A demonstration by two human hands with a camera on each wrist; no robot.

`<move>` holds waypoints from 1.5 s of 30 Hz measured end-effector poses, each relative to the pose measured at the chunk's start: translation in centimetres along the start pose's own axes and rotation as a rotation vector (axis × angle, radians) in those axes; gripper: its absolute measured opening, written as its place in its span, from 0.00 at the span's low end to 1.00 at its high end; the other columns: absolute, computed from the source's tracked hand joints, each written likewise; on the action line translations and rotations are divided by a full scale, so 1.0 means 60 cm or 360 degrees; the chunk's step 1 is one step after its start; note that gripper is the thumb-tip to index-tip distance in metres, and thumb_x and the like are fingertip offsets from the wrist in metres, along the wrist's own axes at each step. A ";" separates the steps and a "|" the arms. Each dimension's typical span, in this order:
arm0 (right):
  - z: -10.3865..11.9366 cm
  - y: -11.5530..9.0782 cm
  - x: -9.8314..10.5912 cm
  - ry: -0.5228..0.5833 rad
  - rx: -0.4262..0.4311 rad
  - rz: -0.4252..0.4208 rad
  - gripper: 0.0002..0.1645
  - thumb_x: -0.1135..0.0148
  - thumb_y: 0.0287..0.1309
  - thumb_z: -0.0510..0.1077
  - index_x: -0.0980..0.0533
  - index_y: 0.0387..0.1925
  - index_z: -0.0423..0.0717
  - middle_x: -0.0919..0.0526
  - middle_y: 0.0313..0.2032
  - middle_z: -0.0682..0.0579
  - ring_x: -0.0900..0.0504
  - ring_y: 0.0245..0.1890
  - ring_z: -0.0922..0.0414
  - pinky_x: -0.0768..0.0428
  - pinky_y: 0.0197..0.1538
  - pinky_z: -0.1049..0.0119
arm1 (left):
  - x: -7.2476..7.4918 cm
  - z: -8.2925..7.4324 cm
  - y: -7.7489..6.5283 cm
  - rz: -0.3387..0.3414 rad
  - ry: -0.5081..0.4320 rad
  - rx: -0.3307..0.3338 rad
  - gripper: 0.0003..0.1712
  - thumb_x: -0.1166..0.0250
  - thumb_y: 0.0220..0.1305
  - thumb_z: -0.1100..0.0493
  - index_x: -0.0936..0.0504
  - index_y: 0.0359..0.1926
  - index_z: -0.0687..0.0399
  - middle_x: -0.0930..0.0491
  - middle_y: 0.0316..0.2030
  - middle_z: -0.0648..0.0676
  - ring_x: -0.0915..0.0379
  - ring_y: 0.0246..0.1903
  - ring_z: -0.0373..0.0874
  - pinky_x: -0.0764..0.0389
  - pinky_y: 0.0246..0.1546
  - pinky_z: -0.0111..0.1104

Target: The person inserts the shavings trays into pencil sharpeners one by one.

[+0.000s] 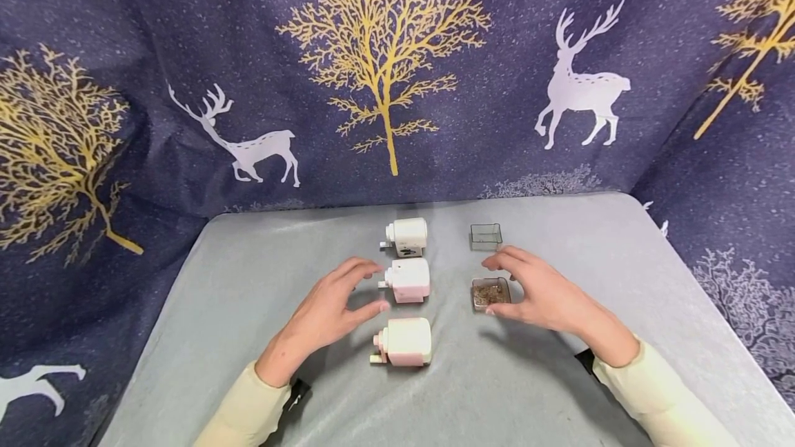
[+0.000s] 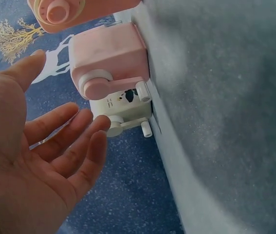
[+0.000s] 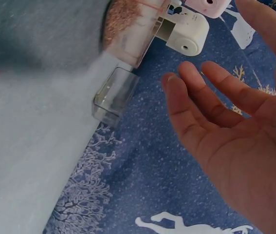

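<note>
A pink crank-handled sharpener (image 1: 411, 280) stands mid-table, with a white sharpener (image 1: 411, 232) at its 12 o'clock and a cream-and-pink sharpener (image 1: 406, 342) at 6. At 9 o'clock the left hand (image 1: 326, 309), thumb and fingers wide apart, holds nothing; at 3 the right hand (image 1: 546, 290), also parted and apparently holding nothing, arches about a shavings tray (image 1: 475, 296), contact unclear. This seems a reaching stage; gripping would call for closing thumb and fingers.

Pink sharpener (image 1: 411, 281) upright, mid-row; clear bin (image 1: 477, 302) to R, w/ brown shavings (image 1: 491, 293).
</note>
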State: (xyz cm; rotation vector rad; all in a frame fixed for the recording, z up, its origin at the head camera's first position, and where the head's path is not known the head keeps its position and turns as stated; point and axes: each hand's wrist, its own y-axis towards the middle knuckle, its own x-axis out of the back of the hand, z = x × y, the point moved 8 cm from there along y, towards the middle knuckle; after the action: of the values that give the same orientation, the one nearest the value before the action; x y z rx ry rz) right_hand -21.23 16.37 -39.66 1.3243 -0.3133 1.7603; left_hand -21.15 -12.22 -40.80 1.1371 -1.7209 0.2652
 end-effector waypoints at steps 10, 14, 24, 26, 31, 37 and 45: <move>-0.019 -0.009 -0.008 -0.0020 -0.0057 0.0087 0.44 0.22 0.39 0.57 0.27 0.57 0.43 0.24 0.50 0.52 0.25 0.51 0.53 0.24 0.55 0.53 | -0.010 0.003 0.011 -0.0013 -0.0008 0.0002 0.38 0.37 0.61 0.35 0.29 0.67 0.46 0.30 0.59 0.39 0.27 0.52 0.41 0.23 0.50 0.37; -0.028 -0.014 -0.013 -0.0047 -0.0101 0.0137 0.46 0.21 0.38 0.55 0.28 0.59 0.43 0.24 0.51 0.49 0.26 0.53 0.52 0.25 0.57 0.51 | -0.017 0.002 0.018 -0.0002 0.0002 -0.0014 0.39 0.37 0.62 0.37 0.33 0.71 0.43 0.31 0.61 0.39 0.30 0.55 0.38 0.24 0.53 0.37; -0.042 -0.020 -0.022 -0.0008 -0.0113 0.0161 0.45 0.20 0.36 0.52 0.27 0.57 0.42 0.23 0.48 0.50 0.23 0.48 0.53 0.23 0.54 0.53 | -0.031 0.001 0.032 0.0030 -0.0010 -0.0047 0.38 0.35 0.63 0.41 0.35 0.72 0.38 0.31 0.61 0.40 0.33 0.56 0.33 0.26 0.55 0.36; -0.044 -0.020 -0.024 0.0005 -0.0115 0.0170 0.44 0.20 0.36 0.51 0.27 0.57 0.42 0.22 0.46 0.50 0.22 0.47 0.53 0.22 0.53 0.54 | -0.034 0.002 0.034 0.0031 -0.0023 -0.0057 0.37 0.35 0.63 0.42 0.33 0.71 0.41 0.31 0.61 0.41 0.33 0.57 0.34 0.26 0.56 0.37; -0.048 -0.021 -0.028 0.0009 -0.0127 0.0190 0.43 0.21 0.36 0.49 0.27 0.56 0.41 0.22 0.46 0.51 0.22 0.46 0.53 0.22 0.52 0.54 | -0.040 0.004 0.039 0.0034 -0.0016 -0.0060 0.35 0.34 0.62 0.42 0.31 0.69 0.42 0.31 0.60 0.41 0.33 0.56 0.34 0.26 0.55 0.37; -0.053 -0.022 -0.034 -0.0004 -0.0149 0.0217 0.40 0.21 0.37 0.48 0.26 0.55 0.39 0.21 0.46 0.51 0.22 0.45 0.54 0.22 0.52 0.54 | -0.042 0.004 0.044 0.0029 -0.0040 -0.0063 0.33 0.32 0.62 0.47 0.28 0.67 0.46 0.29 0.59 0.43 0.31 0.54 0.36 0.24 0.52 0.38; -0.057 -0.021 -0.038 0.0036 -0.0170 0.0247 0.36 0.22 0.38 0.46 0.25 0.51 0.37 0.20 0.44 0.50 0.21 0.42 0.55 0.21 0.48 0.57 | -0.047 0.009 0.048 0.0063 -0.0052 -0.0014 0.31 0.35 0.65 0.47 0.28 0.67 0.46 0.31 0.60 0.39 0.30 0.53 0.35 0.24 0.51 0.37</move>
State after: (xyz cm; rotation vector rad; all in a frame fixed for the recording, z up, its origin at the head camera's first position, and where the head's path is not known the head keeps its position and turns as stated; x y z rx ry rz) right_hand -22.38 18.17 -43.38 1.2308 -0.5025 1.8584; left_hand -23.60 -9.46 -42.45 1.1074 -1.7734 0.2644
